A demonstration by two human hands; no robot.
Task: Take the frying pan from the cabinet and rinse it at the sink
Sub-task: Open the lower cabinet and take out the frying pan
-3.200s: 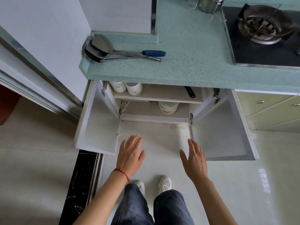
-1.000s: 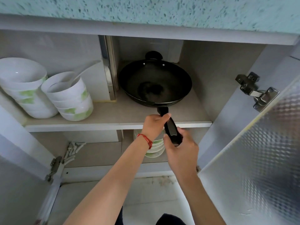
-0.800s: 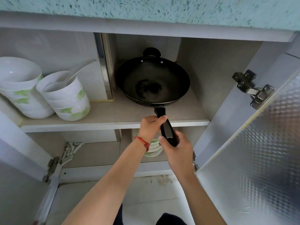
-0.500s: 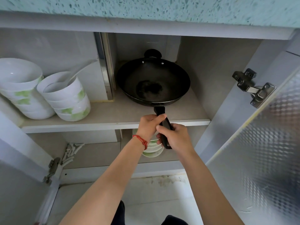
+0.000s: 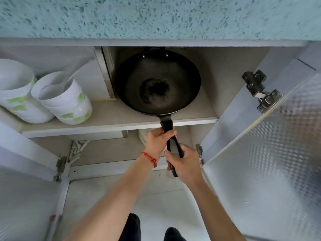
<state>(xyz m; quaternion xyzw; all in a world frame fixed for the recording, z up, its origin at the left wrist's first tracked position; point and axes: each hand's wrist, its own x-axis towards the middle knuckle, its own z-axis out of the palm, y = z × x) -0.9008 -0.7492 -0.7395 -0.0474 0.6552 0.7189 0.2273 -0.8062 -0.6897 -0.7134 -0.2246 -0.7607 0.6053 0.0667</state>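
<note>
A black frying pan (image 5: 157, 82) sits on the upper shelf (image 5: 104, 117) of the open cabinet, on its right side. Its long black handle sticks out past the shelf's front edge toward me. My left hand (image 5: 159, 140), with a red string at the wrist, is closed around the handle just below the shelf edge. My right hand (image 5: 184, 164) grips the handle's lower end. The pan's far rim with its small loop handle is partly hidden under the countertop (image 5: 156, 16).
Two stacks of white bowls with green marks (image 5: 64, 101) stand on the shelf's left side, a white spoon in one. A stack of plates (image 5: 142, 136) sits on the lower shelf behind my left hand. Both cabinet doors are open, the patterned right door (image 5: 271, 153) close to my right arm.
I have crouched to the cabinet and both hands have taken hold of the pan's handle. Over the last second the pan has slid toward the shelf's front edge.
</note>
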